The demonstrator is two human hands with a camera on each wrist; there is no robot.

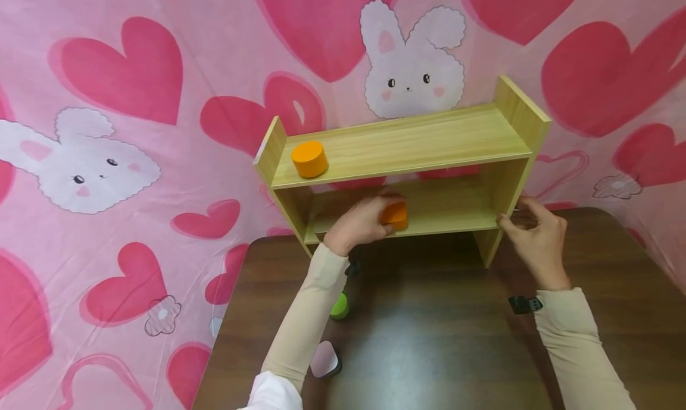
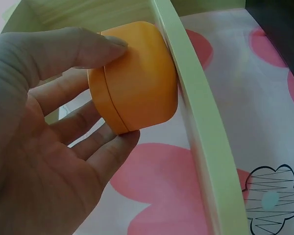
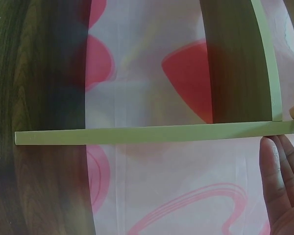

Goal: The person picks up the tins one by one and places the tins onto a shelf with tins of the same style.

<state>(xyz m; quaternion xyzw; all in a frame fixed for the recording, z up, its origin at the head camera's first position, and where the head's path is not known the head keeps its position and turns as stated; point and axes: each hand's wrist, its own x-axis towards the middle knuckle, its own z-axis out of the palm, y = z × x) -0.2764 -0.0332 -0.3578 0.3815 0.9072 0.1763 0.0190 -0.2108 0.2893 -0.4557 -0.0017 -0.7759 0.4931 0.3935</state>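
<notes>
My left hand (image 1: 364,219) pinches a small orange box with rounded corners and a seam around it (image 2: 142,73), thumb on one side and fingers on the other. The box is at the front of the lower board of a light wooden two-tier shelf (image 1: 407,139); whether it bears on the board I cannot tell. With my right hand (image 1: 538,234) I grip the shelf's right side panel (image 3: 152,133) near its lower part, thumb and fingers on opposite faces. On the top board, near the left end, stands a round orange box (image 1: 309,160).
The shelf stands at the back of a dark brown wooden table (image 1: 429,332), before a pink cloth backdrop (image 1: 225,35) with hearts and rabbits. Nearer, by my left forearm, are a round green object (image 1: 340,307) and a pink rounded-square box (image 1: 324,359).
</notes>
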